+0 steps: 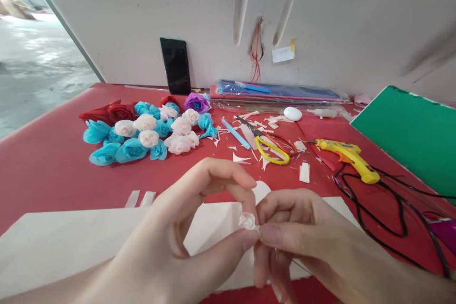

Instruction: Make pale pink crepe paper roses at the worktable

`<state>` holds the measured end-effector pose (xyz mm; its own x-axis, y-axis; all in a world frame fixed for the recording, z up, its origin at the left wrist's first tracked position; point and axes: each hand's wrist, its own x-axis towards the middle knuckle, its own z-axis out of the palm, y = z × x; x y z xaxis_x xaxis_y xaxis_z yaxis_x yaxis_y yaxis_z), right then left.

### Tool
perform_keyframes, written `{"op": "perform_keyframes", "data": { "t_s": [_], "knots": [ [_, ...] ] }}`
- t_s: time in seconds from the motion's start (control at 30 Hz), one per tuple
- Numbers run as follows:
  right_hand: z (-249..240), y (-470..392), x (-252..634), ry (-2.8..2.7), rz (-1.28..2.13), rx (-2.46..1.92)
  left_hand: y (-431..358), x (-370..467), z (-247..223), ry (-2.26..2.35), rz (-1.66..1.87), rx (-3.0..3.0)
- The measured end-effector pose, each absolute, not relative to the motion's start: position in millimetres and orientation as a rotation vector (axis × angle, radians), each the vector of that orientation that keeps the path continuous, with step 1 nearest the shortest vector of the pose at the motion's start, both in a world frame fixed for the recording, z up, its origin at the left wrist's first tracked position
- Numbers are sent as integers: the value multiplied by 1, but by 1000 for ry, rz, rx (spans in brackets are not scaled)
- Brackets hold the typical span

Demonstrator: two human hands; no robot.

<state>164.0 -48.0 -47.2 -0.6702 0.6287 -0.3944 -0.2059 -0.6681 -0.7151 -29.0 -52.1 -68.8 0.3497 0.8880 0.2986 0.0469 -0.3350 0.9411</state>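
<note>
A small white paper flower bud (246, 221) is between my two hands above the table. My left hand (185, 232) pinches it between thumb and fingertips, with the index finger arched above. My right hand (306, 228) is closed at the bud's base, its thumb and fingertips meeting the left thumb. A thin stem (301, 266) shows below my right hand; most of it is hidden. Just behind the fingers is a rounded white paper petal (261, 191); whether it is held or lying down I cannot tell. Beneath both hands lies a large white paper sheet (81, 232).
Finished paper flowers (131, 149) in blue, pale pink, red and purple lie at left on the red table (53, 152). Scissors (272, 149), a blue pen (236, 134) and paper scraps sit mid-table. A yellow glue gun (347, 154) with a black cord (399, 199) lies right. A phone (175, 65) leans on the wall.
</note>
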Motion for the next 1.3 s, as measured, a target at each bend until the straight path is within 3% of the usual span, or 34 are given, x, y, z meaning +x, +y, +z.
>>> {"op": "perform_keyframes", "data": {
  "t_s": [0.63,0.8,1.3],
  "knots": [
    [-59,-42,163,-977,2294,-817,-42,-30,-66,790,1039,1720],
    [-47,-39,167,-1202,2012,-1095,-38,-37,-54,790,855,1771],
    [-39,-45,171,-1804,1330,-1188,-31,-35,-52,827,1057,2208]
  ]
}}
